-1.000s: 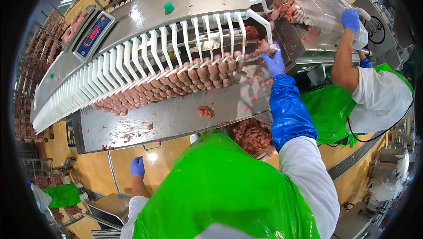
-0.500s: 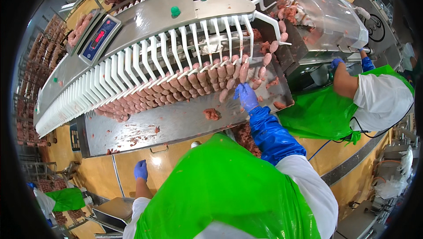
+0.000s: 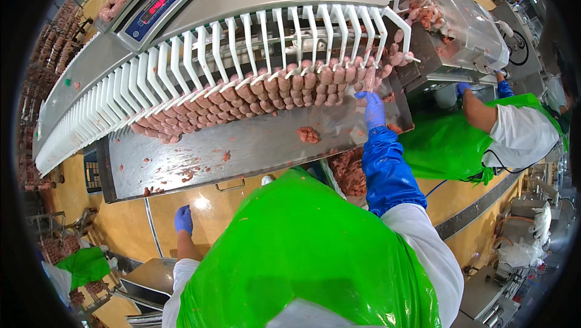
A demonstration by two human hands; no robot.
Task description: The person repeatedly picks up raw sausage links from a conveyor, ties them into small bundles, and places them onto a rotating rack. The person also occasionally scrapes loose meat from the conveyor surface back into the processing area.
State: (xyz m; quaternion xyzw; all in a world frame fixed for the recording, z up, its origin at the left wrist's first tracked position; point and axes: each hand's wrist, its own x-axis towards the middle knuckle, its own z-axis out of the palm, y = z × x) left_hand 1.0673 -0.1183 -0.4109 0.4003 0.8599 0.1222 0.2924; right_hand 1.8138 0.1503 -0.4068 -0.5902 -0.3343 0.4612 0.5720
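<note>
The right hand (image 3: 370,109) reaches up, arm outstretched, fingers loosely spread against the sausages (image 3: 284,89) at the rack (image 3: 242,43), while the left hand (image 3: 183,219) hangs low, loosely curled, holding nothing.

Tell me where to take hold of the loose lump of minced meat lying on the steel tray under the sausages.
Probably pinch the meat lump across its sides from above. It lies flat and alone on the steel tray, below the hanging sausages, so nothing blocks the top. It looks soft, so scoop low. The right hand is nearest, to its right; the left hand hangs off the tray.
</note>
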